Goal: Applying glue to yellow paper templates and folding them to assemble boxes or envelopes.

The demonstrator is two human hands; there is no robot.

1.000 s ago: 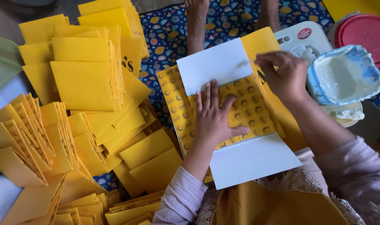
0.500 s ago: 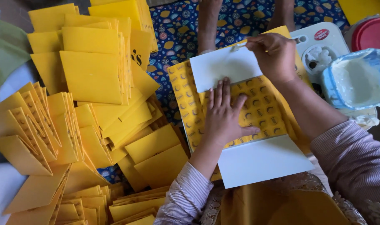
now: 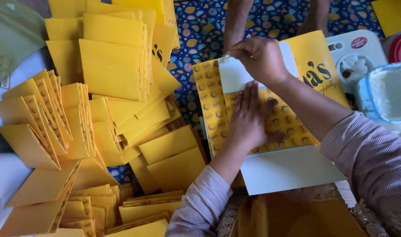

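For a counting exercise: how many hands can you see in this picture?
2: the left hand lies flat on the yellow patterned sheet; the right hand pinches at its white flap.

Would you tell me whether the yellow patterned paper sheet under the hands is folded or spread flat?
Spread flat: the yellow patterned paper sheet lies open under the left hand, both white flaps unfolded.

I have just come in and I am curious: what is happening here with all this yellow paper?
A person presses the left hand flat on an unfolded yellow paper bag. The right hand pinches the top edge of its white flap. Piles of folded yellow bags lie to the left, and a pale blue bowl to the right.
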